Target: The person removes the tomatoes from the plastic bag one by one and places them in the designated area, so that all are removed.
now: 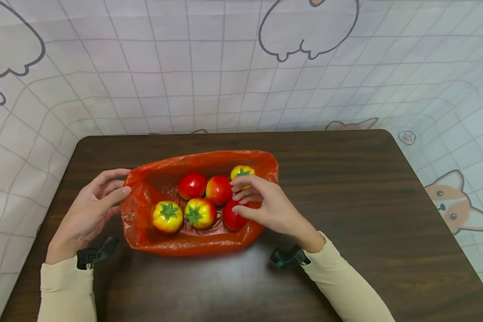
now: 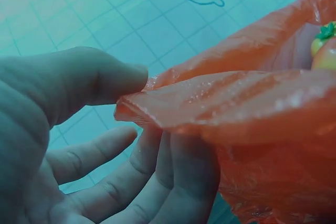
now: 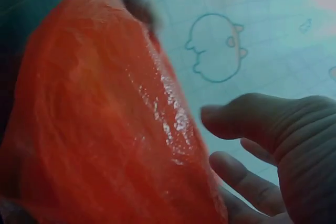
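Note:
A red plastic bag (image 1: 197, 248) lies on the table with its mouth spread wide. Inside sit several shiny red and yellow fruits that look like tomatoes; one yellow tomato (image 1: 167, 217) shows a green star-shaped leaf top. My left hand (image 1: 90, 208) pinches the bag's left edge, thumb on one side and fingers below, as the left wrist view shows. Over the bag's right end hangs my right hand (image 1: 271, 203), fingers bent and apart, nothing between them. It partly covers a red tomato (image 1: 232, 218) and a yellow tomato (image 1: 241, 171) behind it.
The dark wooden table (image 1: 346, 201) extends to the right of the bag. Behind it hangs a pale gridded cloth (image 1: 225, 80) with cartoon animals. A black wrist device (image 1: 98, 254) sits on the left wrist, another wrist device (image 1: 290, 257) on the right.

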A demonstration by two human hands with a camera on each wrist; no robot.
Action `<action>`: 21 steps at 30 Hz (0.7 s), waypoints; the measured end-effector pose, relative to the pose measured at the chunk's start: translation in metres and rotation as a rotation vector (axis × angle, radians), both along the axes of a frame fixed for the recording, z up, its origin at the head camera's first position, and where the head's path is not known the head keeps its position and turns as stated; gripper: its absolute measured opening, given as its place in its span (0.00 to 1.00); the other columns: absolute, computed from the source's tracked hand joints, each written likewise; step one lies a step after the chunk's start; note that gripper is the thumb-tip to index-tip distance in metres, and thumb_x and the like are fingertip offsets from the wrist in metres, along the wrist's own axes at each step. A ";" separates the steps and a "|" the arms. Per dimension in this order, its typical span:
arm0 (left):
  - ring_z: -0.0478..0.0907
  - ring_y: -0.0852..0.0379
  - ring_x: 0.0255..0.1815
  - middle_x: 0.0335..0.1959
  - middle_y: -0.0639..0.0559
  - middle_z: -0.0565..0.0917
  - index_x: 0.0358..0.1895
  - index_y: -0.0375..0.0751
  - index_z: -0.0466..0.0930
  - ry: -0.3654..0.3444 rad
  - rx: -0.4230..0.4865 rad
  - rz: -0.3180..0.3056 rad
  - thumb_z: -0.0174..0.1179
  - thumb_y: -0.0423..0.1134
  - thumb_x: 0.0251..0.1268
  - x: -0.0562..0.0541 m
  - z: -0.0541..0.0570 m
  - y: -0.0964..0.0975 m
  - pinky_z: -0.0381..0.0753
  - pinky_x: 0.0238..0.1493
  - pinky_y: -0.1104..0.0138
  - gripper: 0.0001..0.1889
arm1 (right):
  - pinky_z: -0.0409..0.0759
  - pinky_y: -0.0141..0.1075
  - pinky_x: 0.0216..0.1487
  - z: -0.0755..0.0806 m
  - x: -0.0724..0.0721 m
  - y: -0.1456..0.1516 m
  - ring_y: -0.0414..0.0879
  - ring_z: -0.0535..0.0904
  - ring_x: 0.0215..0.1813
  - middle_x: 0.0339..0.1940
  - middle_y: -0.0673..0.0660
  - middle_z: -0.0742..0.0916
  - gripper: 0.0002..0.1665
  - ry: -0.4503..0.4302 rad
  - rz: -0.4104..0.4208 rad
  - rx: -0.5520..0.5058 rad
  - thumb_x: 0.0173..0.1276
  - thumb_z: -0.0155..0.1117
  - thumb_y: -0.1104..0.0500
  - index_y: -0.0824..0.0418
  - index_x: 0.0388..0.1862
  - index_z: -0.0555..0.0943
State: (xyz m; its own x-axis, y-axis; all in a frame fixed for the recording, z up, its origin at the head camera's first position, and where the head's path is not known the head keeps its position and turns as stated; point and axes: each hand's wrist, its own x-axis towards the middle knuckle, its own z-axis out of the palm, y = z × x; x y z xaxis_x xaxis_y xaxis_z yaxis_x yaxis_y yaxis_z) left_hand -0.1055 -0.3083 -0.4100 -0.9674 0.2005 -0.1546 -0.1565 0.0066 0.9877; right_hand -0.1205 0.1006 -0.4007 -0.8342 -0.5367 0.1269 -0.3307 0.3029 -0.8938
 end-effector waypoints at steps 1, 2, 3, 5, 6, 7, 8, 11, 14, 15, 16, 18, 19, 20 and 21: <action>0.87 0.63 0.47 0.54 0.59 0.85 0.71 0.51 0.66 0.002 0.006 -0.003 0.58 0.33 0.77 0.000 0.001 0.000 0.90 0.47 0.70 0.24 | 0.87 0.39 0.60 -0.002 -0.001 0.000 0.52 0.88 0.56 0.59 0.63 0.86 0.31 0.007 0.006 0.013 0.63 0.76 0.65 0.64 0.64 0.76; 0.87 0.63 0.48 0.54 0.59 0.85 0.71 0.51 0.66 0.006 0.008 -0.008 0.58 0.32 0.77 0.000 0.002 0.000 0.90 0.47 0.70 0.24 | 0.87 0.40 0.61 -0.004 -0.002 0.001 0.53 0.87 0.56 0.59 0.63 0.87 0.32 0.013 0.009 0.022 0.62 0.77 0.65 0.64 0.64 0.76; 0.87 0.63 0.48 0.55 0.58 0.85 0.71 0.50 0.66 0.009 0.009 -0.012 0.58 0.32 0.77 -0.001 0.002 0.001 0.90 0.48 0.70 0.25 | 0.87 0.41 0.61 -0.006 -0.003 0.001 0.54 0.87 0.57 0.58 0.63 0.87 0.32 0.017 0.010 0.028 0.62 0.77 0.65 0.64 0.64 0.77; 0.87 0.63 0.50 0.56 0.58 0.84 0.72 0.50 0.65 0.016 0.005 -0.022 0.58 0.31 0.76 -0.001 0.003 0.001 0.89 0.49 0.71 0.25 | 0.87 0.42 0.62 -0.009 -0.004 0.003 0.56 0.86 0.58 0.58 0.63 0.86 0.32 0.025 0.010 0.036 0.61 0.78 0.65 0.65 0.64 0.77; 0.87 0.63 0.50 0.56 0.59 0.84 0.72 0.50 0.66 0.018 -0.006 -0.018 0.58 0.31 0.76 -0.001 0.004 0.002 0.89 0.50 0.71 0.26 | 0.87 0.42 0.61 -0.010 -0.005 0.004 0.57 0.86 0.59 0.58 0.63 0.86 0.33 0.030 0.008 0.040 0.61 0.78 0.66 0.65 0.64 0.77; 0.87 0.63 0.50 0.56 0.59 0.84 0.72 0.50 0.65 0.021 -0.009 -0.018 0.58 0.30 0.76 0.000 0.004 0.002 0.89 0.50 0.71 0.26 | 0.87 0.42 0.61 -0.011 -0.006 0.004 0.57 0.85 0.59 0.58 0.63 0.86 0.33 0.031 0.006 0.045 0.60 0.78 0.65 0.64 0.64 0.77; 0.87 0.63 0.50 0.56 0.59 0.84 0.72 0.50 0.65 0.022 -0.019 -0.013 0.58 0.30 0.76 0.000 0.004 0.003 0.89 0.50 0.71 0.26 | 0.87 0.43 0.61 -0.012 -0.007 0.005 0.57 0.85 0.59 0.59 0.63 0.86 0.33 0.028 0.004 0.052 0.60 0.79 0.65 0.64 0.64 0.77; 0.86 0.63 0.51 0.57 0.59 0.84 0.72 0.49 0.65 0.018 -0.046 -0.002 0.59 0.31 0.76 0.001 0.004 0.005 0.89 0.50 0.71 0.26 | 0.86 0.44 0.62 -0.015 -0.008 0.007 0.56 0.85 0.60 0.60 0.63 0.85 0.36 0.008 0.000 0.087 0.59 0.80 0.65 0.64 0.65 0.76; 0.86 0.62 0.51 0.57 0.58 0.84 0.73 0.49 0.65 0.014 -0.079 0.006 0.60 0.31 0.75 0.001 0.005 0.007 0.89 0.50 0.70 0.27 | 0.85 0.45 0.64 -0.019 -0.009 0.009 0.53 0.84 0.60 0.61 0.62 0.86 0.37 -0.022 -0.008 0.137 0.58 0.80 0.63 0.62 0.66 0.76; 0.86 0.62 0.51 0.57 0.58 0.84 0.73 0.49 0.65 0.012 -0.084 0.007 0.60 0.31 0.75 0.000 0.005 0.008 0.89 0.50 0.70 0.27 | 0.85 0.45 0.65 -0.020 -0.009 0.009 0.52 0.84 0.61 0.62 0.62 0.86 0.37 -0.030 -0.011 0.150 0.58 0.81 0.63 0.62 0.66 0.76; 0.86 0.62 0.51 0.57 0.58 0.83 0.73 0.48 0.65 0.012 -0.086 0.006 0.60 0.31 0.75 0.000 0.005 0.008 0.89 0.50 0.70 0.28 | 0.85 0.46 0.66 -0.021 -0.009 0.009 0.52 0.84 0.61 0.62 0.61 0.85 0.38 -0.035 -0.012 0.161 0.58 0.81 0.62 0.61 0.67 0.76; 0.87 0.62 0.51 0.57 0.57 0.83 0.73 0.48 0.65 0.009 -0.089 0.011 0.61 0.31 0.74 0.001 0.005 0.008 0.89 0.49 0.70 0.28 | 0.84 0.47 0.66 -0.024 -0.009 0.010 0.52 0.84 0.62 0.63 0.60 0.85 0.38 -0.042 -0.012 0.182 0.58 0.81 0.61 0.60 0.67 0.75; 0.87 0.62 0.51 0.57 0.57 0.83 0.72 0.48 0.65 0.011 -0.081 0.009 0.61 0.30 0.74 0.001 0.005 0.008 0.90 0.49 0.70 0.28 | 0.84 0.48 0.66 -0.026 -0.009 0.010 0.52 0.84 0.62 0.64 0.60 0.85 0.39 -0.047 -0.008 0.188 0.58 0.82 0.61 0.60 0.67 0.75; 0.87 0.62 0.51 0.57 0.57 0.83 0.72 0.48 0.65 0.013 -0.073 0.008 0.60 0.30 0.74 0.002 0.004 0.007 0.90 0.49 0.70 0.28 | 0.84 0.49 0.66 -0.026 -0.009 0.010 0.52 0.83 0.63 0.64 0.60 0.84 0.40 -0.048 -0.003 0.193 0.57 0.82 0.60 0.60 0.68 0.75; 0.87 0.62 0.50 0.57 0.57 0.83 0.72 0.48 0.65 0.015 -0.059 0.004 0.60 0.29 0.74 0.003 0.004 0.006 0.90 0.49 0.69 0.28 | 0.84 0.49 0.66 -0.028 -0.009 0.010 0.52 0.83 0.63 0.64 0.60 0.84 0.40 -0.054 0.004 0.196 0.57 0.82 0.60 0.60 0.68 0.75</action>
State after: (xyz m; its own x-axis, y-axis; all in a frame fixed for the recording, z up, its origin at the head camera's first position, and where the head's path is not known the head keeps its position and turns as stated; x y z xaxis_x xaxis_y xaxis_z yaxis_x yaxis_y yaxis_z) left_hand -0.1025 -0.3021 -0.4061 -0.9705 0.1874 -0.1519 -0.1422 0.0643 0.9877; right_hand -0.1292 0.1104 -0.4282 -0.8348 -0.5500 -0.0254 -0.2856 0.4719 -0.8341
